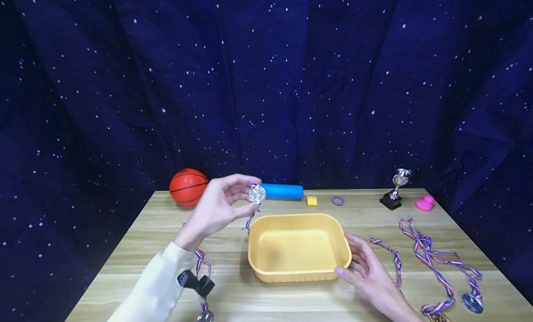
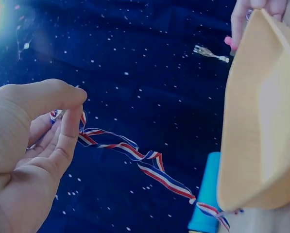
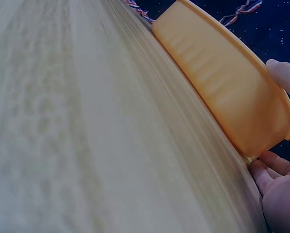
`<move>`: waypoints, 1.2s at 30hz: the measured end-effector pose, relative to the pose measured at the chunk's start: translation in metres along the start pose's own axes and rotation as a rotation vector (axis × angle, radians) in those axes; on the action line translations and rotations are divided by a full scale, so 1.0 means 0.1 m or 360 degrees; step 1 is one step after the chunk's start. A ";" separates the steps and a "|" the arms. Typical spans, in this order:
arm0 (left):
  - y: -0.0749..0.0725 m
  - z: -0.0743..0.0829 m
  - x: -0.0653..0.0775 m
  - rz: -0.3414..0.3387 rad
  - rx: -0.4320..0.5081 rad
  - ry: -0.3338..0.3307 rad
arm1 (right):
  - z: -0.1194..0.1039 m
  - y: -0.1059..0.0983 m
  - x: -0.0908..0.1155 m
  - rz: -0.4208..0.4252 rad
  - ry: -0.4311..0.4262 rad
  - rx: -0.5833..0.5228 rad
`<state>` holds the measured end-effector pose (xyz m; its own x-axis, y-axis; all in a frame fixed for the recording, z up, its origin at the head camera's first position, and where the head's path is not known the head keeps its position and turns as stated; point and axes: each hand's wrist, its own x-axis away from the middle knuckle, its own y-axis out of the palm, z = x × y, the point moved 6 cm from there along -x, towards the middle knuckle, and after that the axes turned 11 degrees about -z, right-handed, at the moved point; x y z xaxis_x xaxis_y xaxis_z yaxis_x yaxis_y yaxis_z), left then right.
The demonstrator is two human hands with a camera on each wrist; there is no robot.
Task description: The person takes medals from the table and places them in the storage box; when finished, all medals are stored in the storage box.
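Observation:
My left hand [image 1: 222, 204] pinches a silver medal [image 1: 257, 194] between thumb and fingers, raised over the back left of a yellow plastic basin [image 1: 300, 277]. Its red, white and blue ribbon [image 2: 166, 182] dangles down behind the basin's rim in the left wrist view. With my right hand [image 1: 368, 273] I hold the basin's right end: the thumb lies on the rim and the fingers curl under its side. In the right wrist view the basin [image 3: 227, 77] sits on the wooden table, fingertips right at its base.
A small basketball [image 1: 189, 187], blue cylinder [image 1: 283, 191], yellow block [image 1: 311, 201], purple ring [image 1: 337, 201], trophy cup [image 1: 397, 188] and pink toy [image 1: 424, 203] line the table's back. More ribboned medals lie at right, including a silver medal [image 1: 472, 303]; another medal [image 1: 205, 316] is front left.

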<state>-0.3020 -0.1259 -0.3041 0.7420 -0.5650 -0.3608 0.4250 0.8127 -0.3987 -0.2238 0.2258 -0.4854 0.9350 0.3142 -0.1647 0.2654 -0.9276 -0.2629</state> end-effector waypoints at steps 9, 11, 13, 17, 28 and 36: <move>0.06 0.24 -0.32 -0.0047 -0.0073 0.0120 | 0.00 0.00 0.00 -0.0011 -0.0035 0.0011; 0.10 0.28 -0.38 -0.0061 -0.0135 0.0142 | 0.00 -0.01 0.00 -0.0006 -0.0036 0.0016; 0.16 0.30 -0.45 -0.0089 -0.0197 0.0167 | -0.01 -0.02 0.00 0.0003 -0.0042 0.0020; 0.30 0.28 -0.56 -0.0131 -0.0278 0.0220 | -0.01 -0.03 -0.01 0.0003 -0.0060 0.0023; 0.69 0.09 -0.68 -0.0185 -0.0320 0.0169 | 0.02 0.00 0.01 0.0004 -0.0025 0.0025; 1.00 -0.07 -0.79 -0.0257 -0.0379 0.0115 | 0.02 0.00 -0.01 0.0009 -0.0002 0.0031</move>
<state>-0.3216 -0.0007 -0.3213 0.6322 -0.6998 -0.3325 0.3943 0.6601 -0.6394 -0.2252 0.2259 -0.4873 0.9362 0.3091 -0.1675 0.2554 -0.9253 -0.2803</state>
